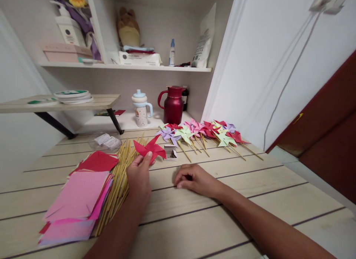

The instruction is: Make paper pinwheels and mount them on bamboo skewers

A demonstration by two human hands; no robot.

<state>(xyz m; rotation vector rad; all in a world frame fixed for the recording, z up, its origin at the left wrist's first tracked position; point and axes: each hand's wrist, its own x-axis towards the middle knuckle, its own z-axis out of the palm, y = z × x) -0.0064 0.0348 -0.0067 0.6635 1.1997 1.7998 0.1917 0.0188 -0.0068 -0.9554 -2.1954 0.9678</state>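
Observation:
My left hand [140, 173] pinches a red paper pinwheel [150, 149] by its middle, thumb on top, above the table. No stick shows on this pinwheel. My right hand [194, 180] rests on the table to the right, its fingers curled in and closed; whatever may be inside them is hidden. Just beyond the hands stands a small white box [170, 153] with something dark in or on it. Left of my left hand lie a bundle of thin wooden sticks [118, 177] and a stack of pink and red paper squares [79, 192].
Several finished pinwheels on sticks [222, 137] lie at the back right. Behind them stand a dark red jug [174, 107] and a light-coloured cup [141, 114]. A small raised stand [102, 100] with round white items is at the left. Clear plastic packets [107, 141] lie nearby.

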